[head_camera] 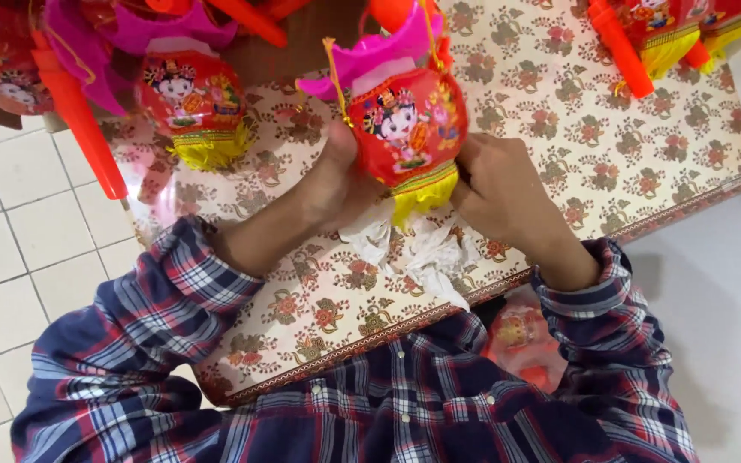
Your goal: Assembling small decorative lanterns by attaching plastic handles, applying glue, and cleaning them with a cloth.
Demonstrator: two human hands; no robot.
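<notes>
At the far left, a long orange plastic handle [79,120] slants across the white tiled floor [19,231] and the edge of the table. Just right of it, a round red paper lantern with a cartoon figure, yellow fringe and a magenta top [195,103] lies on the floral-patterned tablecloth in beige and brown [611,154]. Near the middle, the left hand [345,180] grasps the left side of a second round red lantern with a cartoon figure, yellow tassel fringe and magenta paper cap [405,129], held above the cloth at the table's centre. Crumpled clear plastic wrapping [413,249] lies beneath it, touching the fringe. The right hand [495,184] is closed on the lantern's right side, fingers curled against it. Both forearms emerge from rolled plaid sleeves in navy, red and white [156,326]. At the upper right, more red lanterns with orange handles [645,34] rest on the cloth, well apart from the hands.
</notes>
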